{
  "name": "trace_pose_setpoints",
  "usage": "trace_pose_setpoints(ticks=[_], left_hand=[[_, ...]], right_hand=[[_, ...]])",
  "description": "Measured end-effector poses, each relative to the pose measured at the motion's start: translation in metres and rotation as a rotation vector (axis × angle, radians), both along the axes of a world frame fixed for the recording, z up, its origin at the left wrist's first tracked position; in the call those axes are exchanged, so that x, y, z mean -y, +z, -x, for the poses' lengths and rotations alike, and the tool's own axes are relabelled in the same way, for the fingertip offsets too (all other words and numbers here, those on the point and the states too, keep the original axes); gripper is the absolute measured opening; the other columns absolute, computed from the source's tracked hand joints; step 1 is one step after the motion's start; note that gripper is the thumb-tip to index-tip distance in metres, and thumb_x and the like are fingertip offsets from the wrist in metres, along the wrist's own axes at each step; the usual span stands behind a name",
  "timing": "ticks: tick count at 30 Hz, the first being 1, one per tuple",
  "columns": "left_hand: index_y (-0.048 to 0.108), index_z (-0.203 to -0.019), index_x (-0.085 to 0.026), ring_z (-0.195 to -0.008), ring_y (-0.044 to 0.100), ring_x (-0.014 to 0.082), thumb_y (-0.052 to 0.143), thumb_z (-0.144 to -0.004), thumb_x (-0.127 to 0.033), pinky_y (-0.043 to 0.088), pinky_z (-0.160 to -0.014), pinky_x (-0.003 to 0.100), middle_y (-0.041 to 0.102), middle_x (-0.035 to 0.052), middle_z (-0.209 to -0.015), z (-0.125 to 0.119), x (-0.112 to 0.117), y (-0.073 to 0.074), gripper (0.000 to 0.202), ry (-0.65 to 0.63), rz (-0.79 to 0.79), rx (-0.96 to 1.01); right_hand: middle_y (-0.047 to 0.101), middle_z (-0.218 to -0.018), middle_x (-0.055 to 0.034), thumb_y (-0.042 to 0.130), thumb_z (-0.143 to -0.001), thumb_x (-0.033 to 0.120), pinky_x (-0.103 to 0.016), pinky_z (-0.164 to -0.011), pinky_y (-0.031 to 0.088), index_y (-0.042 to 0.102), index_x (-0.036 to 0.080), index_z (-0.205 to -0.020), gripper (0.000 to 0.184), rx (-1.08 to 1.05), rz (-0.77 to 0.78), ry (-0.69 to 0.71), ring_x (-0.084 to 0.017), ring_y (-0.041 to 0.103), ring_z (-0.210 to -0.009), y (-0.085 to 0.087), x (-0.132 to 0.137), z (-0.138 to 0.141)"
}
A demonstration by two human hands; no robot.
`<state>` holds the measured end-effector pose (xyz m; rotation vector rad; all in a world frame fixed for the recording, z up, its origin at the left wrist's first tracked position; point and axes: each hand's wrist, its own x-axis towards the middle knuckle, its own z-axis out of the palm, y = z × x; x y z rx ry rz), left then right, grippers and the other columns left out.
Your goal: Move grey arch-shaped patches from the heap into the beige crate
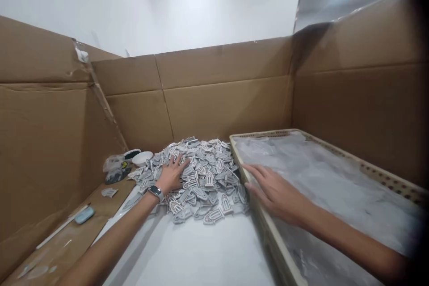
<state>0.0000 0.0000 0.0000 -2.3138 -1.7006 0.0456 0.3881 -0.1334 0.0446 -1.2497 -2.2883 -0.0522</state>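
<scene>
A heap of several small grey arch-shaped flat pieces (204, 174) lies on the white table top. My left hand (172, 173) rests palm down on the left side of the heap, fingers spread; a watch sits on that wrist. My right hand (273, 190) lies flat with fingers stretched out over the near left rim of a beige perforated tray (385, 176), touching the clear plastic sheet (321, 174) that lines it. Neither hand holds anything.
Tall cardboard walls (221, 94) enclose the work area on three sides. At the back left stand a white bowl (141, 157), a dark-filled dish (132, 154) and a crumpled plastic bag (114, 169). A small light-blue object (83, 215) and a white stick lie on the left cardboard strip.
</scene>
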Motion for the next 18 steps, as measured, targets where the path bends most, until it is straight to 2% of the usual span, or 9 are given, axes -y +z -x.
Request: trace_pose_setpoints(ticks=[9,14,18], left_hand=[[0.03,-0.172,-0.037,-0.163,0.011,0.0532,0.067,-0.077,-0.015,0.041,-0.109,0.08,0.009,0.012,-0.182,-0.006,-0.034,-0.008,0.105,0.026,0.035,-0.036],[0.037,-0.17,-0.036,-0.162,0.013,0.0539,0.064,-0.078,-0.009,0.037,-0.111,0.081,0.014,0.0141,-0.181,-0.01,-0.048,-0.015,0.099,0.042,-0.034,-0.027],[0.04,-0.169,-0.033,-0.161,0.013,0.0558,0.063,-0.086,-0.015,0.035,-0.11,0.083,0.018,0.0165,-0.179,-0.015,-0.055,-0.023,0.088,0.05,-0.125,-0.016]], right_hand=[[0.058,-0.153,-0.0149,0.034,-0.113,0.057,-0.054,-0.118,0.05,0.045,0.026,-0.16,0.058,-0.031,0.149,-0.018,-0.033,0.058,-0.14,-0.011,0.0,0.003],[0.058,-0.152,-0.0143,0.033,-0.114,0.057,-0.051,-0.115,0.052,0.046,0.027,-0.159,0.056,-0.054,0.183,-0.039,-0.032,0.06,-0.137,-0.011,0.001,0.004],[0.057,-0.153,-0.0148,0.032,-0.114,0.057,-0.051,-0.116,0.051,0.046,0.026,-0.158,0.056,-0.053,0.202,-0.05,-0.031,0.059,-0.138,-0.009,0.003,0.007]])
